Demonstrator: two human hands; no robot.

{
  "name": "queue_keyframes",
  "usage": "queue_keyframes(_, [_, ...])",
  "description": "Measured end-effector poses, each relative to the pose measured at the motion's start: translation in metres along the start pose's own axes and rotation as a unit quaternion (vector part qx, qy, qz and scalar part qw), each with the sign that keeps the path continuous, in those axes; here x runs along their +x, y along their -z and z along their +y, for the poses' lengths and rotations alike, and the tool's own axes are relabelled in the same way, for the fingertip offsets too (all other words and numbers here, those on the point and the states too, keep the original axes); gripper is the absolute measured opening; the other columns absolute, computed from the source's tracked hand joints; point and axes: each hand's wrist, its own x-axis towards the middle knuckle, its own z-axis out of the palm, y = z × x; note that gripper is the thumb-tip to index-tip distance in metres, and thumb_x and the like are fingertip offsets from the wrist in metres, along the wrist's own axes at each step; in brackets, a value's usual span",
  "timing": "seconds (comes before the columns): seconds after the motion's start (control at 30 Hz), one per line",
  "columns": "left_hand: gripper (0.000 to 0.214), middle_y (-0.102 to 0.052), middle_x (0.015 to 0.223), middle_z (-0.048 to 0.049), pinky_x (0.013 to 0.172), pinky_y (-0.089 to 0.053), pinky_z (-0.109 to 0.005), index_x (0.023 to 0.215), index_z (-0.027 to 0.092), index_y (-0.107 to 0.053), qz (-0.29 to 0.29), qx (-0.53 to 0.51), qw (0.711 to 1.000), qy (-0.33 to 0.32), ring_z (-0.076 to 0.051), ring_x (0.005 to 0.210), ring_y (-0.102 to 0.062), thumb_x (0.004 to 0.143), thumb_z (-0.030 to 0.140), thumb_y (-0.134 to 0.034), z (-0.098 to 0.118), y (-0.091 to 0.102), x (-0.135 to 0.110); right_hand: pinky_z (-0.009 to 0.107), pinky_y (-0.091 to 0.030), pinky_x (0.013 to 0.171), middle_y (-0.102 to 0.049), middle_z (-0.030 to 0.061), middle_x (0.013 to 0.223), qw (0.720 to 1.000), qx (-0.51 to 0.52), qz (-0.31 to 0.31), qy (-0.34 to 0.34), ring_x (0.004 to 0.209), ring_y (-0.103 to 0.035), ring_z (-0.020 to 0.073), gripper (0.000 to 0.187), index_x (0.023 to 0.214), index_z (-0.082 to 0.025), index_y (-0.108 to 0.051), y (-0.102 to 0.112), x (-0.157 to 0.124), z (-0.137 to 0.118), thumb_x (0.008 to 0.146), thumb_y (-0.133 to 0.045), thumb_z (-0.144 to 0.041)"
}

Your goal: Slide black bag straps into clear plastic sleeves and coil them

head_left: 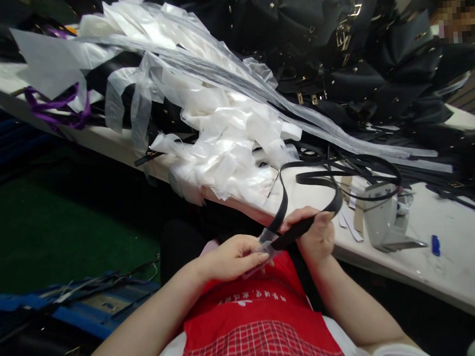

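My left hand [241, 256] pinches a clear plastic sleeve [267, 237] in front of the red apron. Ends of a long black strap [292, 233] run into or under the sleeve; which of the two I cannot tell. Closed round the strap a little farther right is my right hand [314, 232], with the thumb pressed on its upper edge. From my hands the strap loops up over the table's front edge and lies in curves near other black straps [374, 163].
White and clear plastic bags [223, 147] heap on the white table [410, 275]. Black bags with gold buckles [359, 76] pile behind. A tape dispenser [385, 218] and a blue piece [436, 245] are at right. Blue crates [89, 308] stand lower left, purple ribbon [59, 110] upper left.
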Motion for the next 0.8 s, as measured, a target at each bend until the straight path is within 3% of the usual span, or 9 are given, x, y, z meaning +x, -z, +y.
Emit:
queue_keyframes(0.1, [0.045, -0.061, 0.076, -0.0035, 0.070, -0.047, -0.025, 0.080, 0.013, -0.065, 0.077, 0.082, 0.994, -0.014, -0.014, 0.070, -0.056, 0.099, 0.044, -0.038, 0.003, 0.002, 0.002, 0.033, -0.048, 0.060, -0.065, 0.0073, 0.066, 0.994, -0.098, -0.042, 0.028, 0.062, -0.062, 0.0204, 0.066, 0.072, -0.021, -0.068, -0.006, -0.003, 0.021, 0.093, -0.030, -0.071])
queue_keyframes(0.2, [0.042, -0.067, 0.089, -0.0063, 0.080, -0.049, -0.029, 0.094, 0.014, -0.068, 0.108, 0.144, 0.984, 0.005, -0.018, 0.081, -0.061, 0.101, 0.038, -0.034, 0.008, 0.007, -0.001, 0.029, -0.041, 0.052, -0.058, 0.0045, 0.052, 0.983, -0.152, -0.085, -0.063, 0.050, -0.055, 0.0167, 0.066, 0.065, -0.019, -0.066, -0.004, 0.004, 0.036, 0.091, -0.036, -0.072])
queue_keyframes(0.33, [0.040, -0.065, 0.127, -0.0078, 0.100, -0.045, -0.033, 0.136, 0.023, -0.050, 0.124, 0.141, 0.982, 0.005, -0.022, 0.115, -0.060, 0.099, 0.034, -0.041, 0.016, 0.006, -0.010, 0.025, -0.046, 0.055, -0.067, 0.0044, 0.069, 0.949, 0.092, -0.188, -0.237, 0.060, -0.060, 0.0161, 0.055, 0.093, -0.017, -0.071, -0.004, 0.014, 0.038, 0.081, -0.058, -0.070])
queue_keyframes(0.43, [0.066, -0.067, 0.124, -0.0093, 0.090, -0.050, -0.033, 0.149, 0.024, -0.029, 0.162, 0.138, 0.976, 0.039, -0.024, 0.109, -0.064, 0.091, 0.037, -0.058, 0.017, 0.000, -0.013, 0.030, -0.052, 0.075, -0.070, 0.0053, 0.096, 0.899, 0.275, -0.208, -0.269, 0.083, -0.064, 0.0190, 0.054, 0.111, -0.023, -0.067, -0.010, 0.016, 0.034, 0.072, -0.073, -0.060])
queue_keyframes(0.5, [0.070, -0.072, 0.111, -0.0083, 0.079, -0.052, -0.031, 0.146, 0.022, -0.031, 0.180, 0.123, 0.974, 0.067, -0.024, 0.096, -0.068, 0.087, 0.040, -0.064, 0.013, -0.003, -0.012, 0.030, -0.050, 0.075, -0.068, 0.0036, 0.091, 0.900, 0.308, -0.173, -0.255, 0.081, -0.061, 0.0180, 0.045, 0.101, -0.024, -0.068, -0.015, 0.015, 0.032, 0.071, -0.076, -0.056])
queue_keyframes(0.57, [0.052, -0.074, 0.097, -0.0066, 0.070, -0.052, -0.029, 0.132, 0.020, -0.045, 0.170, 0.085, 0.977, 0.096, -0.022, 0.082, -0.069, 0.088, 0.043, -0.060, 0.007, -0.002, -0.008, 0.028, -0.048, 0.074, -0.065, 0.0023, 0.084, 0.923, 0.293, -0.134, -0.210, 0.078, -0.058, 0.0164, 0.033, 0.086, -0.022, -0.068, -0.022, 0.014, 0.030, 0.075, -0.075, -0.053])
queue_keyframes(0.63, [0.035, -0.074, 0.084, -0.0056, 0.062, -0.049, -0.026, 0.109, 0.017, -0.055, 0.112, 0.025, 0.987, 0.114, -0.018, 0.069, -0.066, 0.093, 0.048, -0.051, 0.001, 0.001, -0.003, 0.028, -0.047, 0.075, -0.062, 0.0024, 0.080, 0.945, 0.256, -0.129, -0.159, 0.078, -0.056, 0.0162, 0.033, 0.075, -0.020, -0.064, -0.027, 0.015, 0.026, 0.079, -0.072, -0.052])
queue_keyframes(0.7, [0.037, -0.070, 0.074, -0.0037, 0.056, -0.046, -0.023, 0.092, 0.016, -0.056, 0.048, -0.017, 0.993, 0.107, -0.014, 0.059, -0.061, 0.096, 0.051, -0.043, -0.003, 0.007, 0.001, 0.031, -0.047, 0.080, -0.060, 0.0025, 0.076, 0.952, 0.233, -0.139, -0.141, 0.077, -0.056, 0.0172, 0.037, 0.070, -0.020, -0.060, -0.027, 0.021, 0.022, 0.080, -0.070, -0.054])
queue_keyframes(0.8, [0.042, -0.063, 0.064, 0.0013, 0.053, -0.042, -0.019, 0.089, 0.016, -0.056, -0.010, -0.019, 0.996, 0.086, -0.010, 0.052, -0.053, 0.096, 0.055, -0.041, -0.004, 0.012, 0.004, 0.039, -0.049, 0.088, -0.047, -0.0017, 0.060, 0.944, 0.260, -0.097, -0.177, 0.065, -0.052, 0.0165, 0.050, 0.060, -0.022, -0.045, -0.018, 0.043, 0.013, 0.078, -0.069, -0.062])
